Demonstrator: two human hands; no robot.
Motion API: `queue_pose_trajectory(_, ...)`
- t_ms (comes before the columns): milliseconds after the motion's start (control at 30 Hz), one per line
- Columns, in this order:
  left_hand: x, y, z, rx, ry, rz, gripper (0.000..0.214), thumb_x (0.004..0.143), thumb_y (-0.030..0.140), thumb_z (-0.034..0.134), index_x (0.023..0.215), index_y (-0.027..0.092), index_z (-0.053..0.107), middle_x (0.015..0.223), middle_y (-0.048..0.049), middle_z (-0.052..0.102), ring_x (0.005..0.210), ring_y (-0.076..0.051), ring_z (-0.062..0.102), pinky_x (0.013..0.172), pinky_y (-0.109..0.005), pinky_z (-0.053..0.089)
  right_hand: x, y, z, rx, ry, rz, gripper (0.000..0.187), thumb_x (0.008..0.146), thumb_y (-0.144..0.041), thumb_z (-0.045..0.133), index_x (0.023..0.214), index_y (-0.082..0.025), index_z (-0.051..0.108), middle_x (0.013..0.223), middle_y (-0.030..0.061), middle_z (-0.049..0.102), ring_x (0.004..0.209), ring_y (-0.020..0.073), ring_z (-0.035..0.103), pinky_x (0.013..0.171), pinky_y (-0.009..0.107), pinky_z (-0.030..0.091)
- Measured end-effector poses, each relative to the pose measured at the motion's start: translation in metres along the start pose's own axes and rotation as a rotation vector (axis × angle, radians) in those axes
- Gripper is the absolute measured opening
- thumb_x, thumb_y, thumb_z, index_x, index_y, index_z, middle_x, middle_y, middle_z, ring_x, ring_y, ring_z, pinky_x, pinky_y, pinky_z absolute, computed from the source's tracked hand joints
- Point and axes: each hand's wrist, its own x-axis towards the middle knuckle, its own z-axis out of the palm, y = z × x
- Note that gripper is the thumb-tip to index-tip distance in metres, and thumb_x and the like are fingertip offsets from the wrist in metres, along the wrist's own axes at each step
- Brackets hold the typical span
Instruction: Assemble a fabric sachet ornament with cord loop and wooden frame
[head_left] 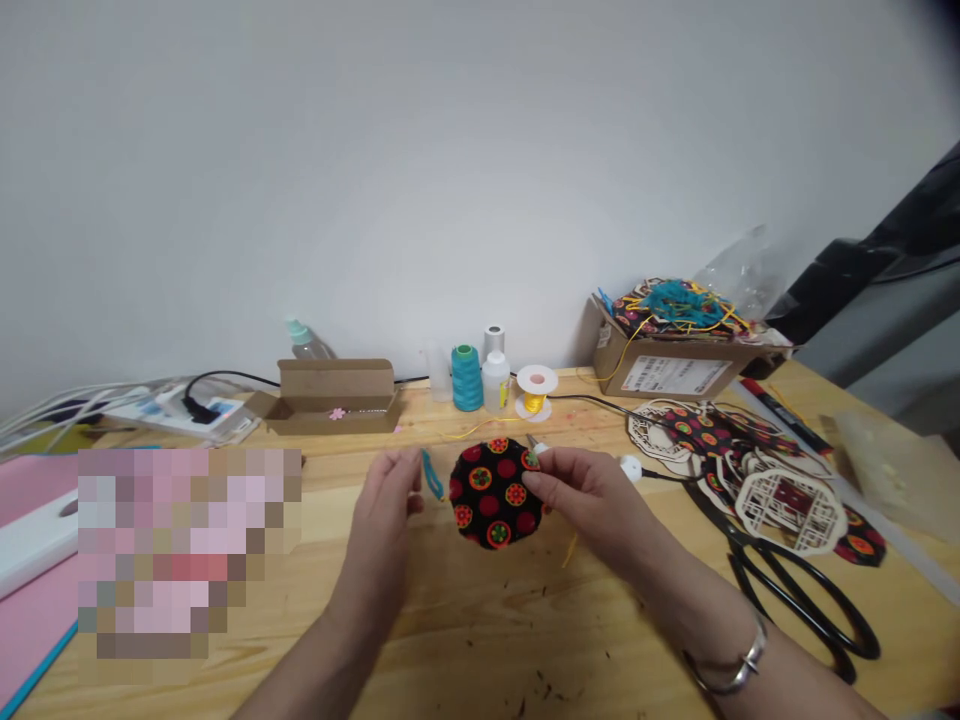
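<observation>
Wall (450,180), pale grey, full width at bk. Table (285,580), lt wood, dark specks at front ctr. Mat (34,625), pink w/ blue edge, far L. Carton (675,374), cardboard, labelled, bk R vs. wall; heaped w/ printed fabric pcs & teal/yellow cords. R hand (585,485), thumb & fingers closed in a pinch on R edge of patch. L hand (386,495), fingers part-curled, tips at teal loop; can't tell if gripped or just touching. Box (335,377), small, cardboard, lid up, bk L. Scissors (741,540), black handles, on table R of R forearm. Cutouts (821,515), pale lattice type, several, piled w/ fabric pcs at R, in front of carton. Patch (491,495), 1 pc, roundish, black w/ red/orange/green motifs; betw. hands, over table ctr, printed side to viewer. Cone (466,380), teal thread, upright, bk ctr. Bottle (495,385), white, upright, just R of cone. Spool (534,402), white flanges, yellow thread, R of bottle. Marker (799,428), black/red, R, near carton. Bracelet (739,675), silver-col., R wrist. Loop (433,475), teal cord, betw. L fingertips & patch. Flower (337,414), pink, in box.
</observation>
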Motion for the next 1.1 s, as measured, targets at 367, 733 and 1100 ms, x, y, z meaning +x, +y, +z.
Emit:
queue_pose_trajectory(367,-0.017,0.014,0.000,0.155,-0.819,-0.304,0.029,0.076,0.035,0.063,0.096,0.015,0.071,0.074,-0.0070,0.072,0.063,-0.018,0.062,0.056,-0.024,0.043,-0.006,0.004,-0.007,-0.251,-0.268,0.060,0.017,0.079,-0.027,0.056,0.080,-0.015,0.068,0.063,-0.0004,0.063,0.053,0.0086,0.049,0.047,0.020,0.034)
queue_pose_trajectory(733,-0.015,0.008,0.006,-0.153,-0.540,-0.297,0.027,0.072,0.028,0.069,0.097,0.016,0.071,0.084,-0.0084,0.074,0.073,-0.019,0.067,0.066,-0.026,0.050,-0.010,0.005,-0.001,-0.695,0.366,-0.634,0.012,0.082,-0.028,0.055,0.082,-0.017,0.061,0.075,0.0052,0.061,0.072,0.0170,0.054,0.067,0.032,0.044)
queue_pose_trajectory(1100,-0.019,0.007,0.009,-0.239,-0.542,-0.284,0.020,0.076,0.025,0.066,0.094,0.015,0.071,0.076,-0.0060,0.072,0.066,-0.014,0.064,0.061,-0.023,0.051,-0.002,0.010,0.015,0.156,0.031,0.043,0.025,0.070,-0.040,0.067,0.070,-0.016,0.061,0.060,-0.0030,0.056,0.054,0.0087,0.048,0.053,0.023,0.042)
